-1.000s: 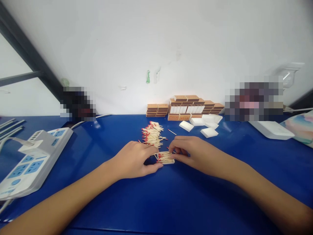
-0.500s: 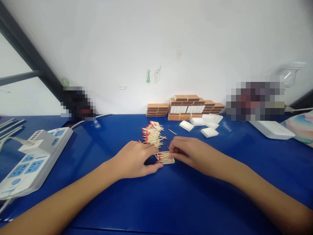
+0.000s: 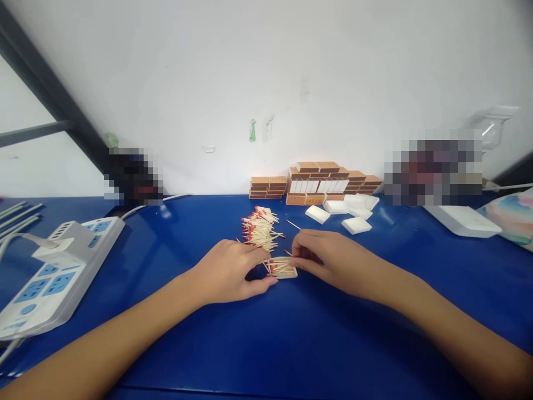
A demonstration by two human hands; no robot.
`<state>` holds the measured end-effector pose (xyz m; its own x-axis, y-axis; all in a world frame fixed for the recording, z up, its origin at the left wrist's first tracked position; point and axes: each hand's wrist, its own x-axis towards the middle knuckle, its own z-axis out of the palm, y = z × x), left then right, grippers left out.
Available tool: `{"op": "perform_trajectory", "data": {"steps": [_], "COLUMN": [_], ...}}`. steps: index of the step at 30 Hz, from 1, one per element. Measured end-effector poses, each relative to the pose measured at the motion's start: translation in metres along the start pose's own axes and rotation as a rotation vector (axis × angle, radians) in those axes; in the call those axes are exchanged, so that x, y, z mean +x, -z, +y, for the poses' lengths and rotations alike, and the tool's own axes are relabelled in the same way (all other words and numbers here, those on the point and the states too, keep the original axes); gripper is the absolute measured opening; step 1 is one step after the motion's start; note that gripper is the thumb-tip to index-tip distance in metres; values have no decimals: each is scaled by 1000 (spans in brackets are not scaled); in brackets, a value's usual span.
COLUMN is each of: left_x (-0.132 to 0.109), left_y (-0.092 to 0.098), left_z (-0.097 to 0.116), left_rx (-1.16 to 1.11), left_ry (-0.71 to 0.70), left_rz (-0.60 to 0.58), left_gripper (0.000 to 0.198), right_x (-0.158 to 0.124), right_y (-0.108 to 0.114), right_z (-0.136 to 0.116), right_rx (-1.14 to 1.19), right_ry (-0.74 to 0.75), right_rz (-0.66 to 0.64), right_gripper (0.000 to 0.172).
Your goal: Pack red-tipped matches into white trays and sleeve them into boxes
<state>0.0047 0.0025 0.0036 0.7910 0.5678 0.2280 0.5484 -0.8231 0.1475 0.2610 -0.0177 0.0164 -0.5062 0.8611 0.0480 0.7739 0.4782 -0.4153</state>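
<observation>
A shallow, pale, rectangular matchbox tray (image 3: 293, 275) sits on the glossy blue counter (image 3: 266, 344) between the two hands, partly filled with thin, pale wooden matches with red heads (image 3: 283, 267). The tray's long axis runs roughly left to right; most of the heads in it lie toward the left, and several sticks cross at a slant. The left hand (image 3: 234, 272) is partly open, its thumb on the near side and its fingers on the far side, holding the tray's left end. The right hand (image 3: 327, 253) is at the right end, fingers curled and thumb close to them; whether it pinches a match cannot be told.

Just beyond the tray lies a loose heap of red-headed matches (image 3: 260, 230), heads mostly leftward, with a single stray match (image 3: 293, 224) to its right. Farther right are several smooth white box trays (image 3: 357, 225), lying at different angles. Against the plain white wall (image 3: 200, 83) stand stacked brown cardboard matchboxes (image 3: 296, 199), some showing white ends. Well to the left is a white plastic power strip with blue sockets (image 3: 46, 306), a blocky white adapter (image 3: 69, 244) on it
</observation>
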Motion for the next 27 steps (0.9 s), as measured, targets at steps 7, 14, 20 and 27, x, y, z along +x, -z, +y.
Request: {"op": "perform_trajectory", "data": {"steps": [7, 14, 20, 27], "left_x": [1, 0, 0, 0], "left_y": [0, 0, -1, -1], "left_z": [0, 0, 0, 0], "left_rx": [4, 4, 2, 3], "left_ry": [7, -11, -11, -32], "left_rz": [-11, -9, 14, 21], "left_gripper": [30, 28, 27, 27], "right_x": [-1, 2, 0, -3], "right_y": [0, -3, 1, -1], "right_z": [1, -3, -4, -8], "right_rx": [-3, 34, 58, 62], "right_ry": [8, 16, 56, 161], "right_rz": [-48, -34, 24, -27], "right_gripper": [19, 12, 11, 15]}}
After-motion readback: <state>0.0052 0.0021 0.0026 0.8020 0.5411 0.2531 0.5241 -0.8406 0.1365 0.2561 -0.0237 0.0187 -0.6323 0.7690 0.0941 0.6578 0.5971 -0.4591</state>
